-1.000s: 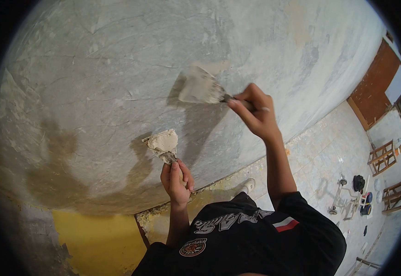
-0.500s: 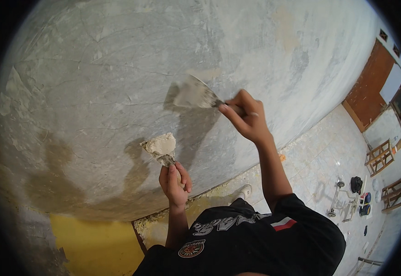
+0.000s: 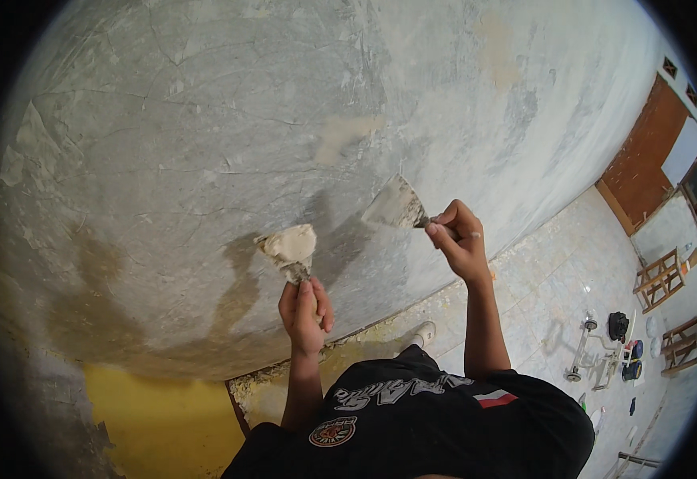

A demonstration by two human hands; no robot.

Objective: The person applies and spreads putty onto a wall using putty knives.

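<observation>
At 7 o'clock from the view's centre, the left hand (image 3: pixel 307 311) is closed round the handle of the left knife (image 3: pixel 298 272), fingertips near the blade. At 3 o'clock, the right hand (image 3: pixel 464 247) is closed in a pinch on the handle of the right knife (image 3: pixel 397 204).

Handling: each knife is presumably light, with a rigid handle and a thin blade likely to flex a little. The left knife should be top-heavy: its blade carries a thick lump of putty (image 3: pixel 291 242), which looks soft and may slide if tipped. Take hold at the handle, close to the neck; avoid the blade faces, where smears are probably slippery.

Orientation: the left knife's long axis runs from 5 to 11 o'clock, blade toward 11. The right knife's runs from 4 to 10 o'clock, the flared blade toward 10. Both blades lie in front of the grey wall (image 3: pixel 228 144); contact cannot be confirmed.

Surroundings: a beige patch (image 3: pixel 340 140) marks the wall at 12 o'clock. The yellow panel (image 3: pixel 156 415) lies between 7 and 8, the floor (image 3: pixel 532 299) at 4, and the brown door (image 3: pixel 636 160) between 2 and 3.
</observation>
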